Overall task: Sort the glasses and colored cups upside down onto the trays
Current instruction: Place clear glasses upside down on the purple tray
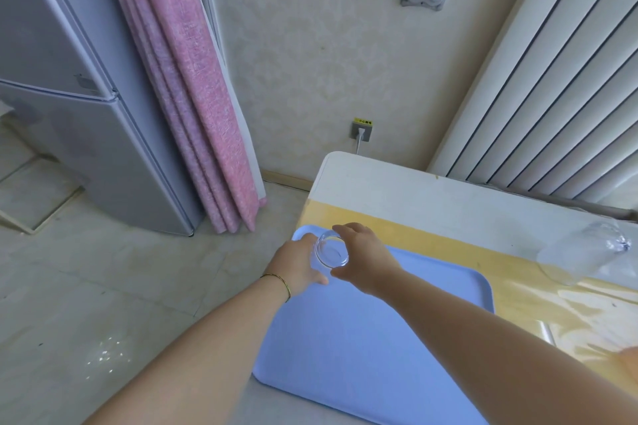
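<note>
Wallpapered corner: grey fridge [86, 114] at 10 o'clock, pink curtain [193, 97] beside it, wall socket [361, 130] at 12 with a plug in it, white radiator [552, 97] at 2. White table [414, 190] runs from centre to the right edge, with a glossy yellow cover [431, 231] over most of it.

Blue tray [345, 338] sits on the table's near-left part, its left edge overhanging the floor side. Nothing rests on the tray surface in view.

Both hands meet at the tray's 11 o'clock corner, clamped together on one clear glass [332, 249]. Left hand [298, 262] wraps it from 9 o'clock, right hand [367, 259] from 3 o'clock, thumbs on the near side and fingers curled over the far side. A round face of the glass points at the camera; can't tell whether that is rim or base, or whether the glass touches the tray. Thin gold bracelet [278, 281] on the left wrist.

Second glass [587, 252] is on the yellow cover at the tray's 2 o'clock, well apart from the hands and blurred at the frame edge; orientation unclear.
</note>
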